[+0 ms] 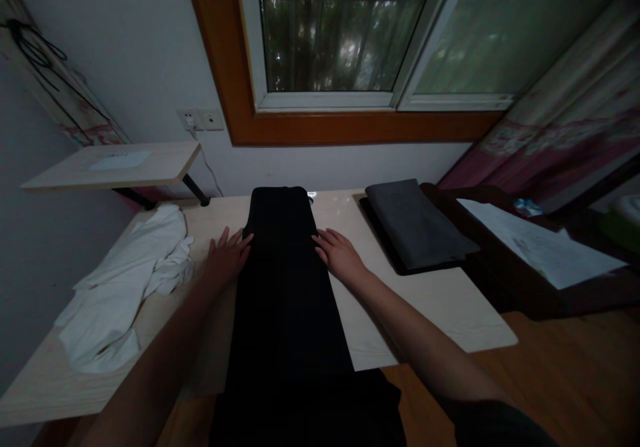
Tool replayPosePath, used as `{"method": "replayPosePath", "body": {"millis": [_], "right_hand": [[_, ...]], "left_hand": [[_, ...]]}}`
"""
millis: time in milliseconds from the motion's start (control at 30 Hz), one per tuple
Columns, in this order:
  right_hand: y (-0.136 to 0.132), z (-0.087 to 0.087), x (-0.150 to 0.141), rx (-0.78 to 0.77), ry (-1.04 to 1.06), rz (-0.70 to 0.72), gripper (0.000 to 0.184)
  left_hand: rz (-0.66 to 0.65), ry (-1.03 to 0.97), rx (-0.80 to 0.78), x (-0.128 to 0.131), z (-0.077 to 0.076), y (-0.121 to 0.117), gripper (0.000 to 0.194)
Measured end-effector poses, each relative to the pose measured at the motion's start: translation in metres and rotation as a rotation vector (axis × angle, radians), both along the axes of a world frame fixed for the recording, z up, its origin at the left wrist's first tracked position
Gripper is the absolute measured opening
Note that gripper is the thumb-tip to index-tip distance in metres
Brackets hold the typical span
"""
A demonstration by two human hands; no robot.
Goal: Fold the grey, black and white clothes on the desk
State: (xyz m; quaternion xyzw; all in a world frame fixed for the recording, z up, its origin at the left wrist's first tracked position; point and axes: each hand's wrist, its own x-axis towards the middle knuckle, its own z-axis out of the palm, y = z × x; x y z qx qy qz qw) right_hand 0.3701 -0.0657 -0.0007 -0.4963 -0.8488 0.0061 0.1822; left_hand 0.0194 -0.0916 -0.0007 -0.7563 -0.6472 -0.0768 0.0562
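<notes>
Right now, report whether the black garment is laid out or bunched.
Laid out: the black garment makes a long strip, left hand and right hand at opposite edges.

At bottom centre the black cloth (287, 287) fades into darkness, and the top edge crops the window (345, 40).

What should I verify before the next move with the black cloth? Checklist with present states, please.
1. Left hand touching the black cloth's left edge: ok.
2. Right hand touching its right edge: ok.
3. White cloth apart from it: ok.
4. Flat grey item apart from it: ok.
5. Near end fully on the table: cannot tell, blends into darkness.
</notes>
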Motion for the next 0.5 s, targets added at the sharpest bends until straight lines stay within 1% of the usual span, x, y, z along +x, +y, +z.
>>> {"method": "replayPosePath", "body": {"millis": [200, 367, 433, 500], "right_hand": [[0.026, 0.002, -0.009, -0.004, -0.006, -0.039, 0.041], [0.037, 0.005, -0.014, -0.026, -0.008, -0.084, 0.041], [0.038, 0.007, -0.022, -0.019, 0.012, -0.096, 0.041], [0.035, 0.007, -0.035, 0.003, 0.041, -0.084, 0.043]], "left_hand": [[0.1, -0.067, 0.033, 0.007, 0.001, 0.029, 0.048], [0.172, -0.103, 0.017, 0.021, 0.008, 0.037, 0.048], [0.137, -0.082, 0.063, 0.032, 0.01, 0.036, 0.047], [0.048, -0.062, 0.116, 0.047, 0.01, 0.035, 0.049]]}}
